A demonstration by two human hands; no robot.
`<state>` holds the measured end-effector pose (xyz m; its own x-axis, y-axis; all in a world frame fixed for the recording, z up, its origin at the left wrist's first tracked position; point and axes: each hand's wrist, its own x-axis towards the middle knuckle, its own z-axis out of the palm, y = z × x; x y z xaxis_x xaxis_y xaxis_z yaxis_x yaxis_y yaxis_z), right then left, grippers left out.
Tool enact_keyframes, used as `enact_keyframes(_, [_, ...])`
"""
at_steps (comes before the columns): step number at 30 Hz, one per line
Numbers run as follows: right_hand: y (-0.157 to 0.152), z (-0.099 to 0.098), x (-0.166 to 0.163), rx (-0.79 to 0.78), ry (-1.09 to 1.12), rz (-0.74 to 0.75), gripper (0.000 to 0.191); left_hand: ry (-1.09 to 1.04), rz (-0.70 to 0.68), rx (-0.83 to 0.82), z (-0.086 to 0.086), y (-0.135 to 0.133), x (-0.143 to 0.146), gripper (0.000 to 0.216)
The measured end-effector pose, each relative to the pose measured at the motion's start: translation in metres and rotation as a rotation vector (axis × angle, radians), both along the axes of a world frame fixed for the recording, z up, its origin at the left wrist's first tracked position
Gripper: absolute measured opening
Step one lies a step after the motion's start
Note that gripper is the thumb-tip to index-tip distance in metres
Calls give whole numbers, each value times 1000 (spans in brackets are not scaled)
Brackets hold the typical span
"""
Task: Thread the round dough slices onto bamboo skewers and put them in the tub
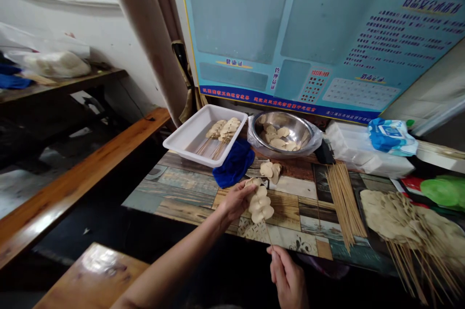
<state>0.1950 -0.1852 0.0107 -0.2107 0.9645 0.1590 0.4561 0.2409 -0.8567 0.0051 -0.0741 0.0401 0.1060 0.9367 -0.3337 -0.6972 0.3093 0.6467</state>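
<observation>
My left hand (235,201) is closed around the upper end of a loaded skewer (260,203), pressing on its pale round slices. My right hand (286,277) pinches the bare lower end of the same bamboo stick near the table's front edge. A small pile of loose slices (271,170) lies on the table just beyond the skewer. A steel bowl (303,127) with more slices stands behind it. A white tray (189,137) at the back left holds finished skewers (222,131).
A blue cloth (234,164) lies by the tray. A bundle of bare bamboo sticks (343,197) lies to the right, and a heap of finished skewers (407,224) further right. Plastic packets (366,151) line the back. Wooden benches (83,173) stand to the left.
</observation>
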Motion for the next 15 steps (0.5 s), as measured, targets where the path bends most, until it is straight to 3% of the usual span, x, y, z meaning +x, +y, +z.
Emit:
enact_keyframes(5, [5, 8, -10, -44, 75, -93, 41, 125, 39, -46, -5, -27, 8, 37])
enact_keyframes(10, [15, 9, -26, 41, 74, -146, 41, 454, -150, 219, -3, -58, 32, 27])
enact_keyframes(12, [16, 4, -31, 79, 88, -160, 41, 537, -118, 286, 2, -59, 32, 28])
enact_keyframes(15, [17, -8, -33, 74, 126, -190, 43, 589, -127, 213, 18, -44, 9, 32])
